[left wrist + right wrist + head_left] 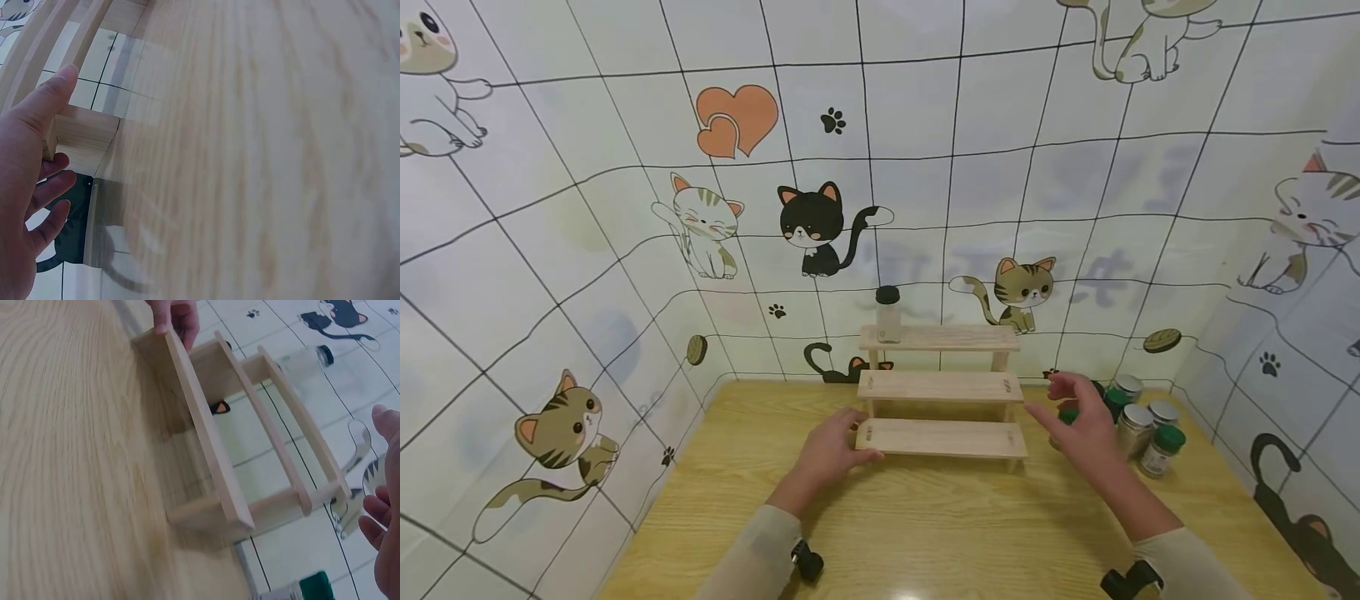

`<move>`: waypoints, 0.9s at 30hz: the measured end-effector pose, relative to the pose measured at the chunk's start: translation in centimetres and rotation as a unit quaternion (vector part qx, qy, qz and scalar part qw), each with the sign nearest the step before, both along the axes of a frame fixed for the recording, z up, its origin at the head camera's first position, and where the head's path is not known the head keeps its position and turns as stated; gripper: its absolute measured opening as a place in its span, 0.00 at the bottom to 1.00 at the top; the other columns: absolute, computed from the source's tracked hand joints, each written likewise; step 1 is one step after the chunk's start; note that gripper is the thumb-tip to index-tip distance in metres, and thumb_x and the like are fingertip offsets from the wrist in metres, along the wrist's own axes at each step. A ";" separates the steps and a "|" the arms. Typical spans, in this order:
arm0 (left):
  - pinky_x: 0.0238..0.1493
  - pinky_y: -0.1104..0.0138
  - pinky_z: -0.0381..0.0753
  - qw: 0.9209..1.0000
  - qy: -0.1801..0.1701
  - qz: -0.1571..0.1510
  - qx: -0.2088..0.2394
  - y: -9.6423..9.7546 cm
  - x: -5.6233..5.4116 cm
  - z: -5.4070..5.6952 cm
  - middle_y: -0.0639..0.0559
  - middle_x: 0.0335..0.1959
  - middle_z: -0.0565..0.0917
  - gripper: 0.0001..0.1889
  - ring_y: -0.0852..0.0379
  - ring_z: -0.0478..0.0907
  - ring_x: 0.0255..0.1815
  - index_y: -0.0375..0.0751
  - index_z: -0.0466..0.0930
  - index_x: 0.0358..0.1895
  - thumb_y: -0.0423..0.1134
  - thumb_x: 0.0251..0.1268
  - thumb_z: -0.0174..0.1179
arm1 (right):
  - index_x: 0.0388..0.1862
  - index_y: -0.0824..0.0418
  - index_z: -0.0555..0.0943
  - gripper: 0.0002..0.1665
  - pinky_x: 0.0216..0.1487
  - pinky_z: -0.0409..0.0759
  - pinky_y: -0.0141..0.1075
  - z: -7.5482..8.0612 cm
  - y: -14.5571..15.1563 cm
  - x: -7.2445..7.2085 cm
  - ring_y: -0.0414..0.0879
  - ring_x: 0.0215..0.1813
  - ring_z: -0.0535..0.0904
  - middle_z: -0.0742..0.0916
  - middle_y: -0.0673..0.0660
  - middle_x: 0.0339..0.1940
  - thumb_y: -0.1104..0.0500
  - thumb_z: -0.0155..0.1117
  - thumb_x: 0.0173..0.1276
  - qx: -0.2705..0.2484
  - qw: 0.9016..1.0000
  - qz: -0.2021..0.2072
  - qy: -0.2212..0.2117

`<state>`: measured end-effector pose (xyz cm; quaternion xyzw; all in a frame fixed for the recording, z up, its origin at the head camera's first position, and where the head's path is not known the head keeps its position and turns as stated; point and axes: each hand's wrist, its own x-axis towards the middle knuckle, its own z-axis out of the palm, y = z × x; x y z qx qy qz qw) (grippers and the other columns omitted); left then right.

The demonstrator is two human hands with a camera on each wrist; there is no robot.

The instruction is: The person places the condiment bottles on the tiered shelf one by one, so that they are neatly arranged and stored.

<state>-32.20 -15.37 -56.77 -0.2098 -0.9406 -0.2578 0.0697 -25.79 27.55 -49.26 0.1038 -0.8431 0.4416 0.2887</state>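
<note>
A three-step wooden rack (940, 437) stands on the table against the wall. My left hand (835, 446) grips the left end of its lowest step, thumb at the front edge and fingers round the end. In the right wrist view the same left hand (175, 319) shows at the rack's far end. My right hand (1084, 429) hovers beside the rack's right end with nothing held, thumb and fingers apart. On the top step, at its left, stands a clear jar (889, 321) with a black lid.
Several spice jars (1135, 429), some with green lids and some with silver ones, are grouped on the table (925, 525) right of the rack, partly behind my right hand. A wall (917, 192) with a cat-print grid covering stands behind and at both sides.
</note>
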 end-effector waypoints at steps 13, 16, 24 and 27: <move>0.61 0.51 0.86 1.000 0.000 -0.002 0.009 0.3 0.0 -0.3 0.53 0.64 0.86 0.41 0.51 0.85 0.60 0.47 0.82 0.69 0.68 0.58 0.80 | 0.73 0.67 0.73 0.35 0.47 0.72 0.18 -2.8 6.6 3.6 0.44 0.57 0.76 0.81 0.62 0.62 0.50 0.76 0.80 0.011 0.992 -0.093 -0.080; 0.61 0.50 0.86 1.000 0.002 -0.005 0.011 0.2 0.0 -0.5 0.53 0.64 0.86 0.42 0.51 0.85 0.60 0.47 0.82 0.69 0.68 0.58 0.80 | 0.74 0.67 0.73 0.36 0.45 0.73 0.18 -3.4 7.8 4.3 0.38 0.54 0.76 0.82 0.61 0.62 0.50 0.76 0.79 0.006 0.990 -0.114 -0.086; 0.61 0.52 0.86 1.000 0.001 0.002 0.015 0.0 -0.3 -0.8 0.55 0.63 0.86 0.41 0.53 0.85 0.59 0.49 0.82 0.69 0.69 0.57 0.80 | 0.70 0.67 0.76 0.31 0.43 0.74 0.14 -4.0 10.6 5.3 0.26 0.46 0.75 0.83 0.61 0.57 0.52 0.76 0.79 -0.027 0.981 -0.163 -0.100; 0.61 0.52 0.86 1.000 0.001 0.001 0.016 0.0 -0.4 -0.7 0.54 0.64 0.86 0.42 0.53 0.86 0.59 0.48 0.82 0.70 0.68 0.58 0.80 | 0.68 0.67 0.76 0.30 0.40 0.76 0.16 -4.2 11.7 5.7 0.25 0.45 0.76 0.83 0.56 0.55 0.51 0.76 0.79 -0.041 0.978 -0.177 -0.105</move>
